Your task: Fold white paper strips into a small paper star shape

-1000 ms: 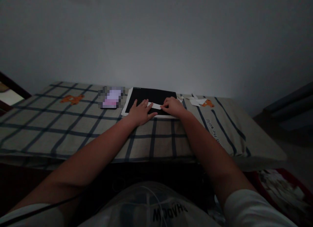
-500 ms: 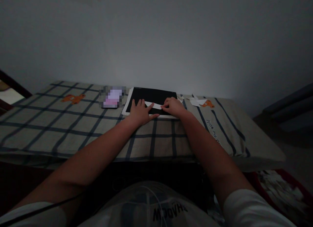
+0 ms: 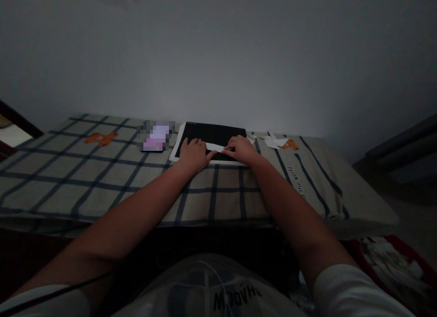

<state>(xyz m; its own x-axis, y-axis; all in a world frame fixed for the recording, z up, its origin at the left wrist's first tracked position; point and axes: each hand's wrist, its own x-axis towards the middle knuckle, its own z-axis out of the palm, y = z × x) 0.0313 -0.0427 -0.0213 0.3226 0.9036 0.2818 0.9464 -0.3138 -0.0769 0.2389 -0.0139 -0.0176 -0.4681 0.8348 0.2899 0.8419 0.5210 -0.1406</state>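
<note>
A narrow strip of folded white paper [image 3: 213,147] lies across a black pad [image 3: 215,131] with white edges. My left hand [image 3: 193,155] rests on the pad's left part, its fingers over the strip's left end and the thumb along its near edge, holding it down. At the strip's right end, the thumb and forefinger of my right hand [image 3: 240,149] pinch the paper. The thumb of one hand and the fingertips of the other almost meet at the strip's near edge. My fingers hide both ends of the paper.
Left of the pad lies a phone [image 3: 156,137] with a lit, partly blurred screen. Folded white paper pieces [image 3: 275,141] lie to the right. A checked cloth [image 3: 136,171] covers the table, which stands against a grey wall [image 3: 218,57]. A red-edged container [image 3: 392,267] sits low at right.
My left fingers have drawn closer together, and the left thumb has moved up to the strip's near edge. My right fingertips have shifted slightly left along the paper.
</note>
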